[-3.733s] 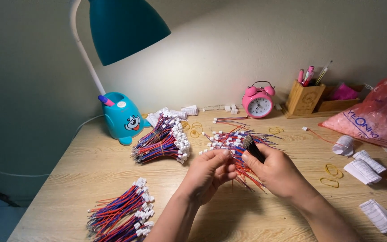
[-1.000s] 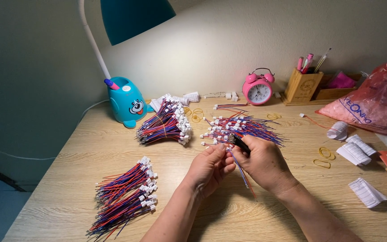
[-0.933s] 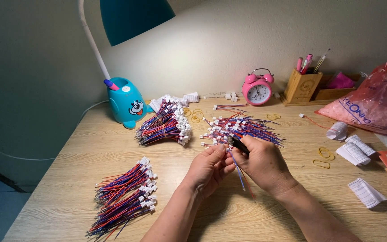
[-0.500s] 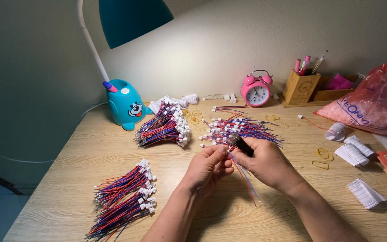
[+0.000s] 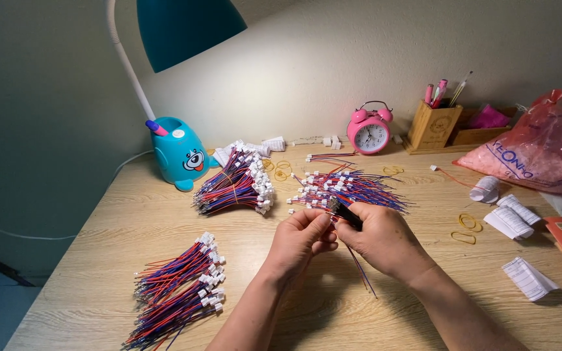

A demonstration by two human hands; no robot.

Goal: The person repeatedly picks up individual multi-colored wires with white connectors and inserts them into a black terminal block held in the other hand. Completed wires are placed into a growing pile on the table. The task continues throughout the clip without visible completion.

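Both hands sit at mid-frame, just below center. Left hand (image 5: 304, 237) has fingers pinched together on the top end of a small wire bunch (image 5: 359, 270); right hand (image 5: 378, 237) is closed around a short black tool (image 5: 346, 213) w/ thumb pressing on it, tip pointing up-left toward the loose wires (image 5: 346, 185). Can't tell exactly what the tool is.

Change vs. a few secs ago: hands then were right in the loose pile, w/ several wires sticking out under the right palm. By approx one sec ago they had pulled back toward the lower part of the frame, and a few wires trail down-right from the grip. Now those tails hang a bit further from the pile, ends lying on the desk (image 5: 99, 260) below the right hand. Judging from that, a small lot has been separated from the pile and is being worked at its connector end; grip on it looks firm, not released.

Rest hasn't moved: one bundle (image 5: 177, 292) at lower left, second bundle (image 5: 235, 185) left of center near the blue lamp base (image 5: 180, 153). Pink clock (image 5: 369, 130) and pen holder (image 5: 432, 123) along the back wall, red bag (image 5: 535, 146) upper right, rubber bands (image 5: 466, 227) and paper rolls (image 5: 508, 218) at right.
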